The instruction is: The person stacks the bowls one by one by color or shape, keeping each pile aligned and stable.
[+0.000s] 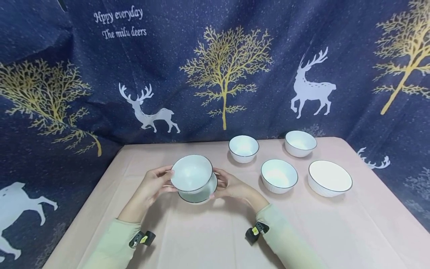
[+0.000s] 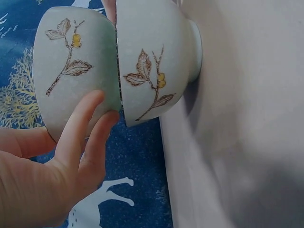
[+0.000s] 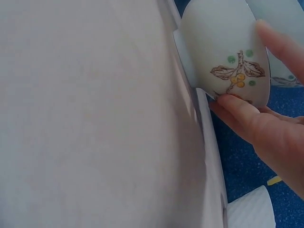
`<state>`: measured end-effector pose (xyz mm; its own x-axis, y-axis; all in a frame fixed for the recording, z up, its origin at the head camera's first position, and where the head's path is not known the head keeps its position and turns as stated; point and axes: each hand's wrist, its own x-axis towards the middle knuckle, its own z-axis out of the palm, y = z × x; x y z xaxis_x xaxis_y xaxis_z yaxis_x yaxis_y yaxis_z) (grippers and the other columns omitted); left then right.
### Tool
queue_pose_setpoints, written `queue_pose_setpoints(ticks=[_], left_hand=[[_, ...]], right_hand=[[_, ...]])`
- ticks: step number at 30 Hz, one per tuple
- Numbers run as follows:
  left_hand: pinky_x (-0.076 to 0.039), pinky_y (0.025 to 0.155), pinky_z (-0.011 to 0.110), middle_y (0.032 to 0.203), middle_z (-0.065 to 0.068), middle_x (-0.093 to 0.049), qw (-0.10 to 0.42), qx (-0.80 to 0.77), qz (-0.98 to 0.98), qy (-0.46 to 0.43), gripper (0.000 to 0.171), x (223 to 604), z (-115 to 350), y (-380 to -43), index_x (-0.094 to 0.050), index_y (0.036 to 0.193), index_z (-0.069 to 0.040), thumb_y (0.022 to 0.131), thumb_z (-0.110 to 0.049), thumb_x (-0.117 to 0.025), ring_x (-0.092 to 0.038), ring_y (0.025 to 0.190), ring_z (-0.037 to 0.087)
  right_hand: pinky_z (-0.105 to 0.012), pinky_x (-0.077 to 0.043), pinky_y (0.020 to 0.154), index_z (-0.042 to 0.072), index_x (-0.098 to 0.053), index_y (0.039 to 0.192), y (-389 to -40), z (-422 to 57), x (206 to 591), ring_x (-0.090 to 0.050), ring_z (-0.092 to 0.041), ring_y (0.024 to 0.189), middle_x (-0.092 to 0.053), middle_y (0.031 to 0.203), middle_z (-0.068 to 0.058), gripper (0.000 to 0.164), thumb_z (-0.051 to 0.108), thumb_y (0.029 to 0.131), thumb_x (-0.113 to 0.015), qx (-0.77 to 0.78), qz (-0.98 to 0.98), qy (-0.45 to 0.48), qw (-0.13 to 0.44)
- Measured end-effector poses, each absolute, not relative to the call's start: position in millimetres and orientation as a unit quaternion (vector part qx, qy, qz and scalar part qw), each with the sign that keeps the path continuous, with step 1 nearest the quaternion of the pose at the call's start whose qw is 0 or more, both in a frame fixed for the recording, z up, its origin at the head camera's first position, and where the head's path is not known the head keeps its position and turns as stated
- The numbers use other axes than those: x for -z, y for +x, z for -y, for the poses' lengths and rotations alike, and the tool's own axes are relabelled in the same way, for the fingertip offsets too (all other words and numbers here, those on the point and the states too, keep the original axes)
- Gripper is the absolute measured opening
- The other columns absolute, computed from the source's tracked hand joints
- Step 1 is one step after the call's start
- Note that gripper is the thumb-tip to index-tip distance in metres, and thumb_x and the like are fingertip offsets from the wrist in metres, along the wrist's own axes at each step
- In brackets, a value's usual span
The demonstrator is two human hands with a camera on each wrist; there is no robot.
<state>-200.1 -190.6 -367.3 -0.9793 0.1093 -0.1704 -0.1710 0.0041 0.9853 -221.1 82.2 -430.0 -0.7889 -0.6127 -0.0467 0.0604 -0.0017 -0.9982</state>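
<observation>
Two white bowls with dark rims are held one over the other. My left hand (image 1: 156,185) grips the upper bowl (image 1: 191,173), its thumb at the rim and fingers on the outer wall. The lower bowl (image 1: 203,195) is held by my right hand (image 1: 231,185), with the thumb near the rim and fingers round the side. In the left wrist view, the base of the upper bowl (image 2: 71,71) is at the mouth of the lower bowl (image 2: 152,61). Brown leaf sprigs with yellow berries decorate both. The right wrist view shows the lower bowl (image 3: 223,52) close over the table.
Several more white bowls stand on the right: a small one (image 1: 243,160) at the back, another (image 1: 300,151) at the far right, a ribbed one (image 1: 279,188) and a wide one (image 1: 327,191) nearer. A pinkish cloth covers the table (image 1: 201,239); a blue deer-print curtain (image 1: 201,112) hangs behind.
</observation>
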Motion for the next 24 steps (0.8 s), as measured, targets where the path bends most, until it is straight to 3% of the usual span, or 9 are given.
queue_pose_setpoints(ticks=[24], left_hand=[[-0.062,0.066,0.032,0.09,0.014,-0.057,0.07,-0.634,-0.769,-0.039,0.036,373.6,176.9,-203.3,-0.05,0.128,0.015,0.095,0.001,-0.053,-0.063,0.064,0.014]], right_hand=[[-0.037,-0.039,0.111,0.009,-0.02,0.152,-221.3,-83.6,431.0,-0.039,-0.033,0.136,-0.034,0.152,-0.016,0.097,0.001,0.075,-0.077,0.657,-0.681,-0.213,0.245]])
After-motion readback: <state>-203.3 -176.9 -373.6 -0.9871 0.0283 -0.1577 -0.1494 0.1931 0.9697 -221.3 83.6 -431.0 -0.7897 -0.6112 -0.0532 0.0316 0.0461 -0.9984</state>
